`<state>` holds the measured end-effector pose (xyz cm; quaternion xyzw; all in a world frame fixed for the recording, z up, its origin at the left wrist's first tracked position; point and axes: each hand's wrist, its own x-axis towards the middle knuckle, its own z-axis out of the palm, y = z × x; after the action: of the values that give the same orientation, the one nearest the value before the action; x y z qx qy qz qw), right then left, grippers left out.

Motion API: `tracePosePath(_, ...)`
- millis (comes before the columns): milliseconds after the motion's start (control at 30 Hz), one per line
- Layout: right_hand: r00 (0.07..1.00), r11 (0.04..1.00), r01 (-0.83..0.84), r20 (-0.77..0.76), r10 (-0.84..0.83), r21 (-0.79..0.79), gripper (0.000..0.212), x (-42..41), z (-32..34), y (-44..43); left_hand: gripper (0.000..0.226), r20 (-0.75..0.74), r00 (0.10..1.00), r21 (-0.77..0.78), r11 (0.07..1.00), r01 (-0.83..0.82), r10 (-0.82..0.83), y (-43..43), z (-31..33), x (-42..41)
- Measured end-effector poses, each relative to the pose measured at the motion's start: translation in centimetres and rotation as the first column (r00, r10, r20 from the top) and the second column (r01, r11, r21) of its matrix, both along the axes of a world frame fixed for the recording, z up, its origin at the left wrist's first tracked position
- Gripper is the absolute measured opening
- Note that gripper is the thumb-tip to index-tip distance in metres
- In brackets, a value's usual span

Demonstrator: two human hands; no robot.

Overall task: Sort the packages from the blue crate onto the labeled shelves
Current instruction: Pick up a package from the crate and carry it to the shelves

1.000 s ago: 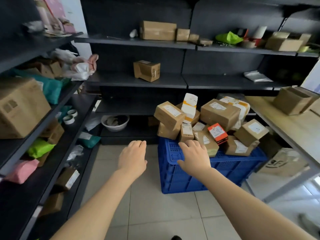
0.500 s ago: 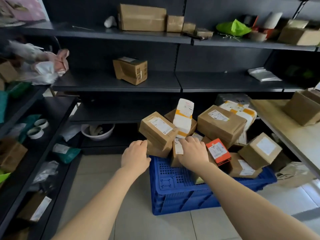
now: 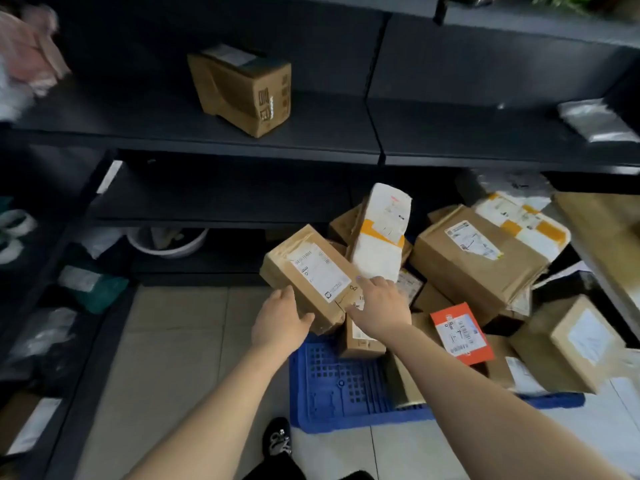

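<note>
A blue crate (image 3: 332,393) stands on the floor, heaped with cardboard packages. At the pile's left end a brown box with a white label (image 3: 311,271) is held between both hands. My left hand (image 3: 280,323) cups its near left corner from below. My right hand (image 3: 379,306) presses on its right end, fingers fairly straight. Behind it a white and yellow parcel (image 3: 381,233) stands upright. To the right lie a large brown box (image 3: 474,258), a small red box (image 3: 462,332) and a cube-shaped box (image 3: 568,344).
Dark shelves (image 3: 311,147) run across the back and down the left side. One brown box (image 3: 242,88) sits on the middle back shelf, a white bowl (image 3: 166,242) on a lower one. A wooden table edge (image 3: 606,230) is at right. My shoe (image 3: 277,438) is by the crate.
I have moved closer and the view has tilted down. Both hands went from hovering over the crate to taking hold of the left brown labelled box.
</note>
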<state>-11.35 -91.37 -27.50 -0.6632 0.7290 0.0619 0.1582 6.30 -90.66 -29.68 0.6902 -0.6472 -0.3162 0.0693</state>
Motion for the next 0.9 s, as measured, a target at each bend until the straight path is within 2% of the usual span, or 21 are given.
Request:
tracePosePath(100, 0.997, 0.998, 0.03, 0.067, -0.033, 0.046, 0.06, -0.5, -2.0, -1.9, 0.067, -0.134, 0.982, 0.144, 0.983, -0.114, 0.133, -1.0, -2.3, -1.2)
tracePosePath(167, 0.995, 0.997, 0.041, 0.092, -0.048, 0.07, 0.06, -0.7, -3.2, -2.9, 0.066, -0.284, 0.927, 0.236, 0.955, -0.179, 0.244, -1.2, -3.6, -2.2)
tracePosePath(267, 0.988, 0.996, 0.052, 0.144, -0.062, 0.078, 0.064, -1.1, -4.7, -4.0, 0.067, -0.472, 0.77, 0.377, 0.888, -0.264, 0.43, -1.3, -4.3, -3.9)
tracePosePath(367, 0.971, 0.992, 0.102, 0.209, -0.114, 0.069, 0.071, -1.5, -5.8, -4.4, 0.064, -0.52, 0.589, 0.506, 0.779, -0.371, 0.618, -1.2, -4.8, -5.4)
tracePosePath(467, 0.959, 0.988, 0.103, 0.254, -0.13, 0.114, 0.061, -2.1, -6.5, -4.5, 0.053, -0.503, 0.536, 0.474, 0.735, -0.485, 0.678, -0.7, -5.5, -5.9)
tracePosePath(567, 0.922, 0.993, 0.08, 0.373, -0.109, 0.091, 0.053, -2.6, -6.5, -4.1, 0.047, -0.496, 0.486, 0.455, 0.692, -0.561, 0.72, 0.4, -5.4, -6.0)
tracePosePath(700, 0.816, 0.999, 0.041, 0.576, -0.054, 0.036, 0.046, -1.8, -4.9, -3.1, 0.044, -0.603, 0.329, 0.421, 0.64, -0.643, 0.727, 2.6, -4.0, -6.2)
tracePosePath(900, 0.659, 0.993, -0.069, 0.743, 0.114, -0.091, 0.036, 1.5, -2.0, -0.2, 0.044, -0.665, 0.22, 0.251, 0.491, -0.834, 0.714, 7.2, -0.6, -4.1)
